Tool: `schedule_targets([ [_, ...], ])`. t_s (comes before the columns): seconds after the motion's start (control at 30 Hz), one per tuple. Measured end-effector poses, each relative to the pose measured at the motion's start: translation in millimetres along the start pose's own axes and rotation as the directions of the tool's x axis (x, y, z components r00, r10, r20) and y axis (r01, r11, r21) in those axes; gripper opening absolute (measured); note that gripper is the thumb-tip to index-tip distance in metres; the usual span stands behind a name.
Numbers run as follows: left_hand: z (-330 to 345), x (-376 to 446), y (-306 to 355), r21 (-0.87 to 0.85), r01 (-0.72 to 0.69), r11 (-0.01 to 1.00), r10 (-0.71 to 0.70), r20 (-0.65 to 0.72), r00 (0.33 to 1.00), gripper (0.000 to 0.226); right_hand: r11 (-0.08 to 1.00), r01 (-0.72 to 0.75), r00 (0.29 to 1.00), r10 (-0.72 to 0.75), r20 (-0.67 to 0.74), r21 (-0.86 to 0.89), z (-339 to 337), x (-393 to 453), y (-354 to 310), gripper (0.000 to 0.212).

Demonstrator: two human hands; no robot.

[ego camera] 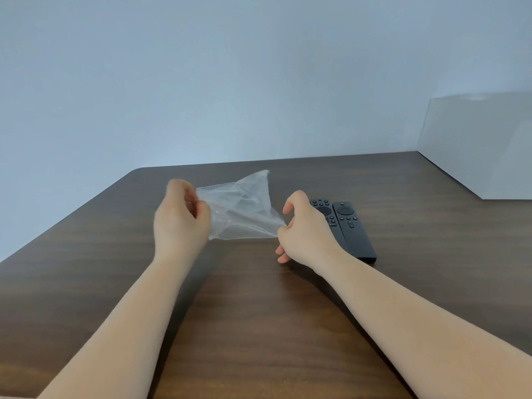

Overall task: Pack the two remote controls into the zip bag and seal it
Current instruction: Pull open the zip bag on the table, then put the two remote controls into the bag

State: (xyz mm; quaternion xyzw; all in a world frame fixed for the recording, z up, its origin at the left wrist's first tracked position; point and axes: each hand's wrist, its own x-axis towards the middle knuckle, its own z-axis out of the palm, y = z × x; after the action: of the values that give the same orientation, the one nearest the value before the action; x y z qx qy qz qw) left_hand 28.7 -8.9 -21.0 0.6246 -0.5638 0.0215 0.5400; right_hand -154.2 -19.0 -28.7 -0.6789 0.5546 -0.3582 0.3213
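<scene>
clear zip bag point(244, 208) pinched between left hand point(180, 220) and right hand point(305, 231), remotes point(345, 226) behind.

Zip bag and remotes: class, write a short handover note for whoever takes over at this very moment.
Left hand: pinching one side of the clear zip bag, held above the table.
Right hand: fingers pinching the bag's other side.
Two black remote controls: side by side on the table, just right of the right hand, untouched.
Done: bag picked up; nothing is inside it.
Left: put both remotes in, then seal it.
</scene>
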Motion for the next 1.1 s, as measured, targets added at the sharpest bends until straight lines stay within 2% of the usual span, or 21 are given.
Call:
schedule_targets([
  [0.07,-5.5,6.2,-4.7,-0.020,0.016,1.000,-0.017,-0.034,0.999,0.017,0.999,0.015,1.000,-0.014,0.025,-0.042,-0.1,-0.5,-0.5,0.027],
  [0.17,-1.8,5.5,-8.0,-0.107,0.023,0.994,-0.019,0.042,0.999,0.017,0.992,0.049,0.998,-0.043,0.051,-0.113,1.7,-2.2,-0.6,0.027],
  [0.3,8.3,-5.3,-8.2,-0.211,-0.067,0.975,0.113,0.219,0.969,0.028,0.973,0.112,0.994,-0.107,0.037,-0.204,-2.4,-2.8,1.4,0.014],
  [0.4,11.5,-8.8,-9.7,-0.198,-0.155,0.968,0.203,0.250,0.947,0.027,0.914,0.157,0.986,-0.169,0.000,-0.373,-13.5,-4.0,1.6,0.025],
  [0.53,12.3,-7.9,-13.9,-0.165,-0.212,0.963,0.255,0.317,0.913,0.036,0.811,0.033,0.985,-0.127,-0.119,-0.584,-36.8,-6.0,6.9,0.027],
  [0.63,15.4,-7.8,-18.7,-0.144,-0.262,0.954,0.297,0.378,0.877,0.047,0.716,-0.072,0.994,-0.002,-0.105,-0.695,-45.9,-7.7,11.2,0.033],
  [0.87,23.0,-8.9,-27.1,-0.106,-0.311,0.945,0.325,0.443,0.836,0.055,0.653,-0.039,0.999,0.053,-0.006,-0.757,-37.9,-13.2,11.8,0.048],
  [0.97,24.5,-9.4,-28.6,-0.087,-0.341,0.936,0.340,0.471,0.814,0.055,0.639,0.000,0.998,0.050,0.041,-0.769,-33.4,-13.9,12.6,0.046],
  [1.1,24.6,-10.1,-28.2,-0.054,-0.370,0.928,0.355,0.439,0.826,0.047,0.693,0.015,0.999,0.014,0.035,-0.720,-28.2,-12.2,13.7,0.039],
])
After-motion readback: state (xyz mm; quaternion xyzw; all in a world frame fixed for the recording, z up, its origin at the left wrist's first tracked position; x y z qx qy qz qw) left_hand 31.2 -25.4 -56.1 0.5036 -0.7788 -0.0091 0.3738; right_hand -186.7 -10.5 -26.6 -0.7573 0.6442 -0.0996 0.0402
